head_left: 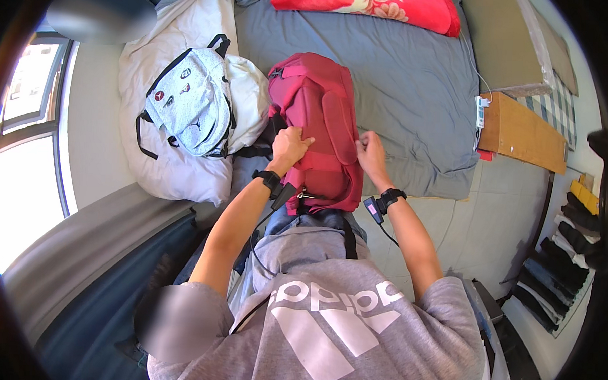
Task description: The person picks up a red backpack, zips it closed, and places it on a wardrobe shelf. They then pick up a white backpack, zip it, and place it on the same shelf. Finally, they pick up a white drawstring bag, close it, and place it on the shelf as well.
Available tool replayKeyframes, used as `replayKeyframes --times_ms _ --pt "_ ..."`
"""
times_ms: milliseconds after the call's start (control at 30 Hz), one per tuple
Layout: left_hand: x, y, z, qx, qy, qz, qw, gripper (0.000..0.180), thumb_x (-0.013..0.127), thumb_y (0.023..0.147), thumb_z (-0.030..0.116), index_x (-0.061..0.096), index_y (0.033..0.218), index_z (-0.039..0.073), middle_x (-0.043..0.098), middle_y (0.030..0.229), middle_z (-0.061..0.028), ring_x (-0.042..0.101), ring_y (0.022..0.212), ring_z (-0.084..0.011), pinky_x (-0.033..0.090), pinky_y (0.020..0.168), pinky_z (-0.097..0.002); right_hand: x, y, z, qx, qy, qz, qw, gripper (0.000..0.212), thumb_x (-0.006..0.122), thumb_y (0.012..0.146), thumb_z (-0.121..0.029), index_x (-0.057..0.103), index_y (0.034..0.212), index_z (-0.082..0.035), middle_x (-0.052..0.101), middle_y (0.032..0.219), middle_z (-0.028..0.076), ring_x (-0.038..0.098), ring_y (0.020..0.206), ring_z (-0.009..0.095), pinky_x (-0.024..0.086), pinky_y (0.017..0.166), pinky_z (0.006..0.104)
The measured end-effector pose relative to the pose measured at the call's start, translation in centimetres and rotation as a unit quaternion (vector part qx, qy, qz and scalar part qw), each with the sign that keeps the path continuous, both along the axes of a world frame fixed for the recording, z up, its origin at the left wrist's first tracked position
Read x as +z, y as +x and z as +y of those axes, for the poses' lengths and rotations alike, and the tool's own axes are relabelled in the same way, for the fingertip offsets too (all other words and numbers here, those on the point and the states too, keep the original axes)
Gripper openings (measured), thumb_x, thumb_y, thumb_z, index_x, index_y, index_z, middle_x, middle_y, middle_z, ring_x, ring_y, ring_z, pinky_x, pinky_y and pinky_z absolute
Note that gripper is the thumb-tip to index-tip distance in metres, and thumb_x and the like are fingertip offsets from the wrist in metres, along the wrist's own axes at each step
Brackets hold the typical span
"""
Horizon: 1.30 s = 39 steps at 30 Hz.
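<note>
A red backpack (312, 116) lies lengthwise on the bed, its near end close to my lap. My left hand (292, 148) is closed on the bag's left side, thumb laid over the red fabric. Beside the right edge of the bag is my right hand (372, 156), its fingers curled together. Whatever those fingers pinch, if anything, is hidden. A metal zipper pull shows at the bag's near end. Dark straps lie at its left side, partly covered by my left hand.
A pale blue backpack (190, 102) with black straps rests on a white pillow (141, 64) at the left. Grey sheet (414, 107) covers the bed. A red floral blanket (371, 5) lies at the back. A white power strip (481, 112) hangs by a wooden panel (520, 134).
</note>
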<state>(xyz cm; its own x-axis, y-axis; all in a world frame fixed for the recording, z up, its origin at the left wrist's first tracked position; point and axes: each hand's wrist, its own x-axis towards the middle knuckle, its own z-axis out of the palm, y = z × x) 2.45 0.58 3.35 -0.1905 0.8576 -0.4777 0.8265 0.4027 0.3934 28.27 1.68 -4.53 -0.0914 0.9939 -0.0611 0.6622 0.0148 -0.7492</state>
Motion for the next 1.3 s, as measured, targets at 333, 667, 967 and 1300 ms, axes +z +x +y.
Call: replayKeyframes --times_ms 333,667,967,1300 --pt "3.1 6.2 -1.2 -0.121 0.070 -0.028 0.990 0.026 0.074 0.086 0.030 0.068 0.087 0.004 0.070 0.080 -0.0184 0.070 0.078 -0.0351 0.056 0.070 -0.0465 6.8 -6.1 6.2 0.135 -0.208 -0.085 0.965 0.064 0.070 0.082 -0.054 0.064 0.092 0.009 0.067 0.103 0.035 0.066 0.101 0.048 0.053 0.086 0.0513" --pt "0.4 -1.0 -0.2 0.043 0.215 -0.141 0.965 0.025 0.070 0.091 0.024 0.060 0.088 0.002 0.066 0.077 -0.0138 0.066 0.073 -0.0316 0.052 0.066 -0.0404 14.3 1.8 2.7 0.039 -0.221 0.172 0.959 0.037 0.068 0.095 -0.033 0.067 0.106 0.002 0.068 0.091 0.001 0.059 0.077 0.009 0.047 0.063 0.0272" --pt "1.2 5.2 0.3 -0.115 0.137 -0.036 0.983 0.037 0.071 0.087 0.035 0.064 0.102 0.002 0.070 0.103 -0.0215 0.068 0.096 -0.0438 0.056 0.080 -0.0537 21.7 4.8 -3.8 -0.084 -0.158 0.284 0.942 0.032 0.066 0.098 -0.026 0.067 0.115 0.002 0.069 0.104 0.001 0.061 0.089 0.009 0.050 0.077 0.0267" --pt "2.3 13.1 -0.5 -0.287 0.112 -0.046 0.950 0.029 0.068 0.084 0.030 0.069 0.090 0.002 0.071 0.097 -0.0226 0.069 0.092 -0.0433 0.057 0.078 -0.0518 23.4 10.8 -12.4 -0.185 -0.087 0.330 0.922 0.032 0.066 0.098 -0.028 0.066 0.116 -0.001 0.068 0.103 0.000 0.061 0.087 0.007 0.048 0.073 0.0243"
